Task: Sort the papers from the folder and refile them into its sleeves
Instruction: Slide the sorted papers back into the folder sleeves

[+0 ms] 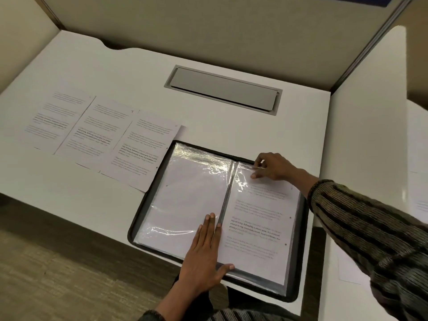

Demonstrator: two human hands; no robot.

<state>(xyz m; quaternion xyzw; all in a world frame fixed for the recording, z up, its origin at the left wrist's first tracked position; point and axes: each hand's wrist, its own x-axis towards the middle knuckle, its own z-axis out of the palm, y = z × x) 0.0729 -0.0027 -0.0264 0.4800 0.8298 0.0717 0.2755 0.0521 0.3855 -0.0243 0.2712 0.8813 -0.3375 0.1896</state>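
Observation:
A black folder [301, 262] lies open on the white desk, its clear sleeves shining. My left hand [205, 253] rests flat on the left sleeve [185, 193] beside the spine, fingers straight. My right hand [269, 166] pinches the top edge of the right sleeve [240, 179], which holds a printed page [259, 223] with its top below the sleeve's mouth. Three loose printed papers lie in an overlapping row to the left: one at far left [55, 119], a middle one [99, 130], and one [141, 154] touching the folder's corner.
A grey cable hatch [223, 90] is set into the desk [115, 66] behind the folder. Beige partition walls close the back and right sides. More papers [419, 198] lie on the neighbouring desk at right. The desk's front edge runs just below the folder.

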